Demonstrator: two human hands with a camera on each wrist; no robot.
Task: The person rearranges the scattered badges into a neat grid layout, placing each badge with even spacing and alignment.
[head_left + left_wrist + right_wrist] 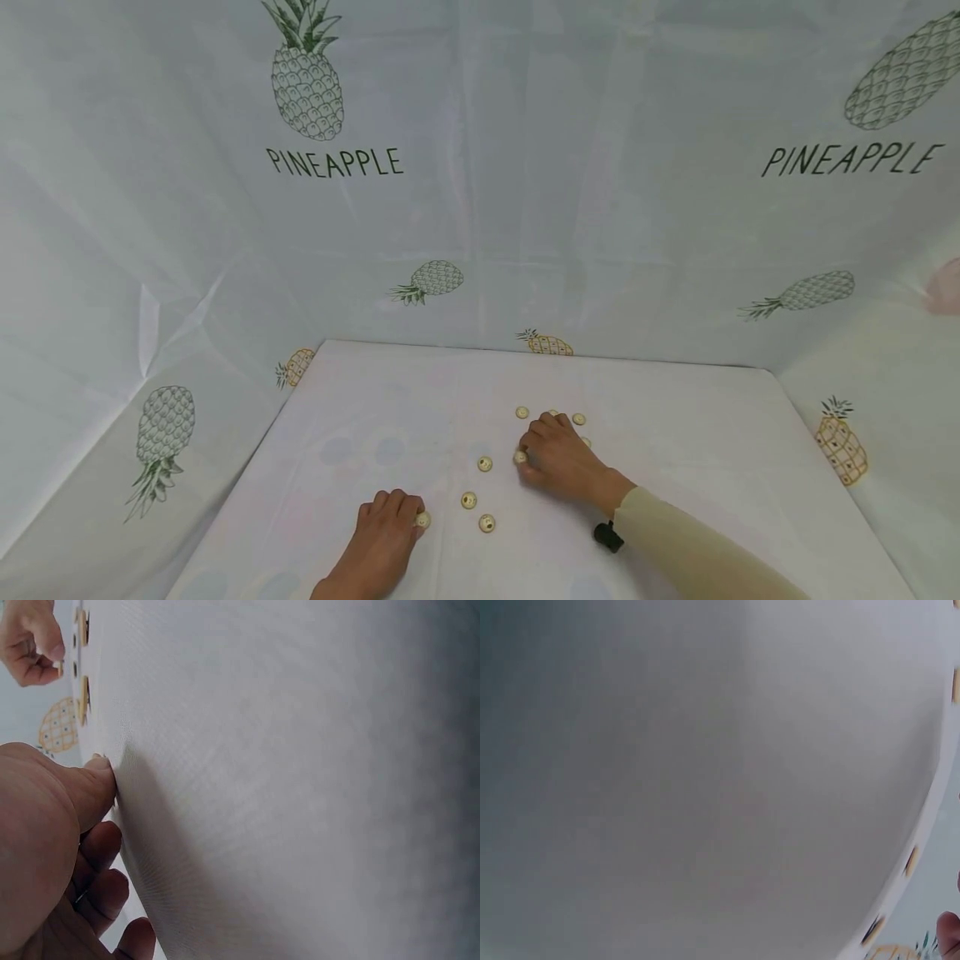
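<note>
My left hand point(382, 533) is low on the white table, its curled fingertips and thumb pinching a small round wooden disc point(423, 520). In the left wrist view the thumb point(94, 784) hides that disc. Farther off and to the right, my right hand point(561, 462) pinches another pale disc point(520, 457) between thumb and fingers; the left wrist view shows its edge point(60, 669) too. Between the hands lie three loose discs, the nearest one point(487, 523) bearing dark marks. Several more, such as one disc point(522, 412), lie around the right hand, some partly covered by it.
A white cloth point(525, 217) printed with pineapples hangs behind and beside the table point(675, 433). Below the right wrist a small black device point(608, 537) shows at the sleeve point(690, 542). A pinkish blurred shape point(943, 287) is at the right edge.
</note>
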